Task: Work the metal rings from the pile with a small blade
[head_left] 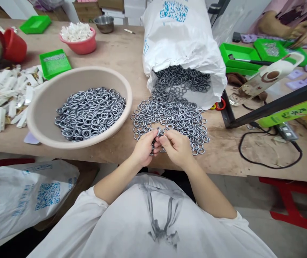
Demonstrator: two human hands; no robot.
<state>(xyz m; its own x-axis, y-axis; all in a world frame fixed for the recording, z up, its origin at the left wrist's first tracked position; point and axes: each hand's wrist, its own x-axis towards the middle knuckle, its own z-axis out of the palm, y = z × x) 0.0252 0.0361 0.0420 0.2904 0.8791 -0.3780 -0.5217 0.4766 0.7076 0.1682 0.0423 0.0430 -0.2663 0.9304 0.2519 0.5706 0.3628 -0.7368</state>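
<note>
Both my hands meet over the near edge of a spread of dark grey metal rings (180, 111) on the table. My left hand (144, 146) is closed on several metal rings (158, 132), which poke out between thumb and fingers. My right hand (177, 146) is closed too, its thumb and fingertips pinched against the same rings; part of the grip is hidden. Behind the spread lies a white woven sack (182, 43), its mouth toward me and rings spilling out. To the left stands a wide beige basin (42, 114) with a heap of the same rings in it.
White plastic pieces (8, 96) lie at the far left, near green trays (55, 63) and a red bowl (82, 46). On the right stand a black metal frame (231, 120), a looped cable (240, 148) and a bottle (263, 79). Another person's hands (302, 32) work at the upper right.
</note>
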